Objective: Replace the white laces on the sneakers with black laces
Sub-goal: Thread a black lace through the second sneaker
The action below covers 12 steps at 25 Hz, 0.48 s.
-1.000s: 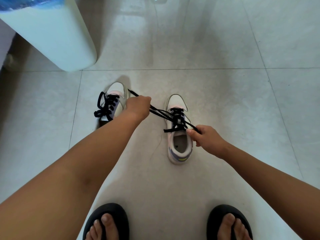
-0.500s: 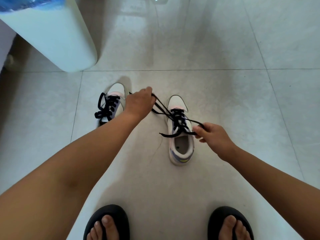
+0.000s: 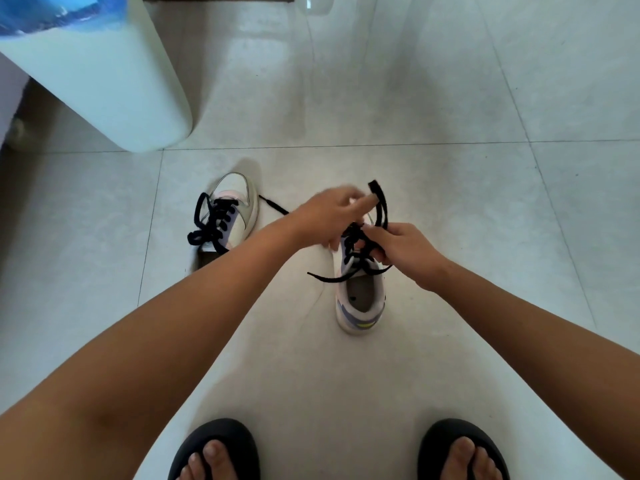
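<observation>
Two white sneakers stand on the tiled floor. The left sneaker carries a tied black lace. The right sneaker has a black lace threaded through its eyelets. My right hand pinches a loop of that lace above the tongue, and the loop arcs up past my fingers. My left hand, blurred, has come over the shoe's toe and its fingers hold the lace next to the loop. One lace end trails left on the floor, another lies by the shoe's opening.
A pale green rounded appliance stands at the back left. My feet in black sandals are at the bottom edge. Grey floor tiles surround the shoes.
My left hand has swung right from beside the left sneaker to over the right shoe. My right hand moved up and in, and the lace now forms an upright loop.
</observation>
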Each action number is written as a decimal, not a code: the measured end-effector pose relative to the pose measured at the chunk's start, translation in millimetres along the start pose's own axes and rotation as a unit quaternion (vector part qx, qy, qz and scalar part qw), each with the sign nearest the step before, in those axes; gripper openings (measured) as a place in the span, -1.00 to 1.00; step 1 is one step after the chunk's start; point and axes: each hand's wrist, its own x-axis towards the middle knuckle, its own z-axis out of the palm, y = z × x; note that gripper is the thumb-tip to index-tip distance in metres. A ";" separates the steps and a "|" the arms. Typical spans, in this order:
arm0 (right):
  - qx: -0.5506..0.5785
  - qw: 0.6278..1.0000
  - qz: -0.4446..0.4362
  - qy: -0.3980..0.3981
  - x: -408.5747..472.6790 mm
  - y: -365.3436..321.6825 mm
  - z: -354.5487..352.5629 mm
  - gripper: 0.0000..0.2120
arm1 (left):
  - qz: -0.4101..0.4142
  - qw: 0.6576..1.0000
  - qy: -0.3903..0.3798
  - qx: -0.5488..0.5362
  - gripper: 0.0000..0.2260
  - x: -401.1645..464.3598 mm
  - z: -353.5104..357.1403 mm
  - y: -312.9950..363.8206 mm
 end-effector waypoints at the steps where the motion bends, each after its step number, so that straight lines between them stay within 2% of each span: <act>1: 0.028 0.999 0.021 0.004 0.1 0.3 -0.2 -0.73 | -0.027 0.997 -0.056 0.038 -0.74 -3.0 2.6 -10.6; 2: 0.058 0.997 0.047 0.005 0.5 0.7 -1.1 -0.75 | -0.036 0.994 -0.075 0.069 -0.76 -6.5 2.9 -20.4; 5: 0.211 0.965 0.153 -0.029 3.3 6.8 -9.2 -0.83 | -0.018 0.999 -0.005 0.046 -0.87 -24.5 -16.3 -29.1; 6: 0.271 0.944 0.182 -0.045 3.8 9.2 -11.3 -0.84 | -0.020 0.999 -0.029 0.030 -0.88 -31.4 -25.1 -28.5; 7: 0.313 0.927 0.197 -0.057 4.8 11.1 -12.7 -0.86 | -0.032 0.995 -0.092 0.035 -0.88 -39.2 -32.0 -25.4; 9: 0.324 0.923 0.195 -0.074 7.1 11.6 -14.8 -0.87 | -0.063 0.970 -0.216 0.096 -0.89 -52.9 -36.9 -20.1; 10: 0.299 0.934 0.181 -0.073 7.9 9.9 -15.3 -0.84 | -0.056 0.971 -0.205 0.110 -0.89 -52.3 -34.1 -21.9; 12: 0.214 0.964 0.134 -0.079 5.8 4.6 -14.8 -0.75 | -0.011 0.998 -0.045 0.052 -0.80 -37.2 -25.4 -26.2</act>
